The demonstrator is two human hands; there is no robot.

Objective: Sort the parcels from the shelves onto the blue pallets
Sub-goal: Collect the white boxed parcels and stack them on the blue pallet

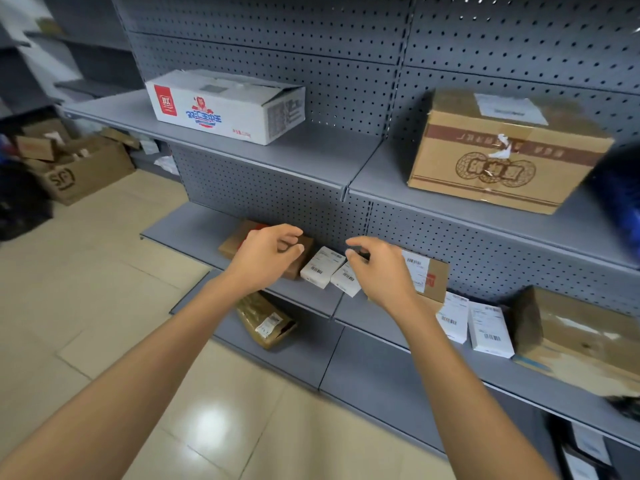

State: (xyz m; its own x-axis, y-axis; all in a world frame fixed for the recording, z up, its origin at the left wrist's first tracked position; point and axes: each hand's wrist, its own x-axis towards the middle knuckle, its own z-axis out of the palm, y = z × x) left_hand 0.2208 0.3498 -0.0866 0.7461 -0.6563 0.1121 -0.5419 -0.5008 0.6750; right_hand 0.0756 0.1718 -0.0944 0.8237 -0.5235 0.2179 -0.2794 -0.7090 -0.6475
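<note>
White parcels [322, 267] (two) — empty hands [266, 258] above.

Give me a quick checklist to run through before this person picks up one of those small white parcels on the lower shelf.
1. Both hands free: ok. The left hand and right hand hold nothing, fingers loosely curled.
2. Hands near the target: ok. They hover over the two small white parcels.
3. Parcels reachable: ok. Nothing lies on top of them.
4. Neighbours clear: not ok. A brown box and a labelled brown box sit close on either side.
5. Contact made: cannot tell. The fingertips look just above the parcels.
6. Blue pallet ready: cannot tell. No pallet is in view.
</note>
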